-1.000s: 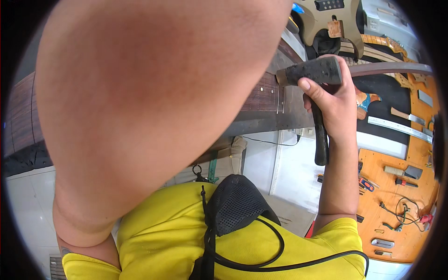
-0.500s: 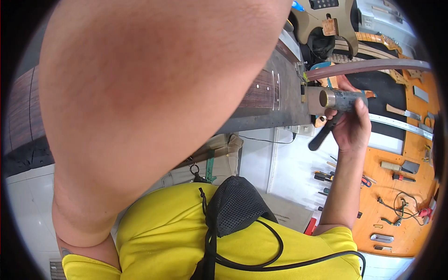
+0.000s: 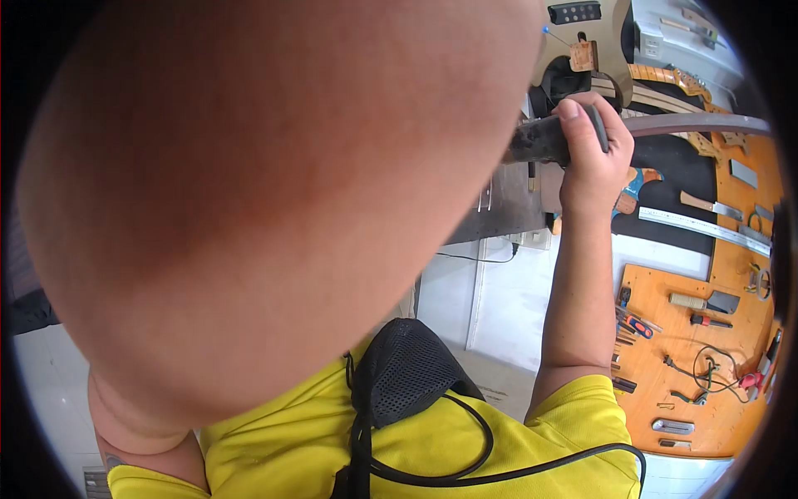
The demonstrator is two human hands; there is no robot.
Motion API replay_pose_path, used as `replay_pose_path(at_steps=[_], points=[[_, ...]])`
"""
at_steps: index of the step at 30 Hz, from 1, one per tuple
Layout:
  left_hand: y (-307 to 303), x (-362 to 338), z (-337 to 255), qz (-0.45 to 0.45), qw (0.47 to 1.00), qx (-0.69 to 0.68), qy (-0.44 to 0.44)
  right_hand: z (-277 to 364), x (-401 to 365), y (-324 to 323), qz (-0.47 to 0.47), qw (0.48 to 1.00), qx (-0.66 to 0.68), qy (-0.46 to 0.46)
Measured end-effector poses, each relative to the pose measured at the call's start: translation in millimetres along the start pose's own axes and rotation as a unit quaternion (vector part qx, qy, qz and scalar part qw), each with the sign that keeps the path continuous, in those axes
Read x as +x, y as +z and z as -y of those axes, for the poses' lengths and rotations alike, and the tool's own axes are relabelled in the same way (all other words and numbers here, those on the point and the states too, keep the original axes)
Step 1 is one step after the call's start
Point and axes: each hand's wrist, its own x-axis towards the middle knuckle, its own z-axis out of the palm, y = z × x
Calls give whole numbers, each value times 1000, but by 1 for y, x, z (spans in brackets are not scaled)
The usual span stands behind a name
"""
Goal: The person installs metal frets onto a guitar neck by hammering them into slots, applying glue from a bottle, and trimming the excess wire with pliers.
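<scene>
My right hand (image 3: 594,145) is closed around the dark handle of a hammer (image 3: 539,140). The hammer's head points left, and its far end is hidden behind my left arm. Below it lies the dark bench surface (image 3: 499,223), where a few thin metal fret lines just show past the arm's edge. My left arm fills much of the view, very near the camera, and hides most of the bench. My left hand is out of view.
A curved wooden strip (image 3: 694,125) extends right from behind my right hand. A guitar body (image 3: 615,46) and necks are at the upper right. An orange tool board (image 3: 648,291) holds several tools, and a steel ruler (image 3: 706,229) crosses the right side.
My right hand has moved up and left with the hammer, whose head now reaches behind my left arm. My left arm looks larger and covers more of the bench and fretboard.
</scene>
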Motion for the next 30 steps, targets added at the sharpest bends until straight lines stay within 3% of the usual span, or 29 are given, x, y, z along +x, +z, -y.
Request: replay_pose_path(at_steps=[17,30], points=[[-1,5,10,-1,1000,17,3,-4,-6,11,-5,1000,5,7],[-4,2,9,-10,1000,26,8,2,-1,11,29,998,-48,-42]])
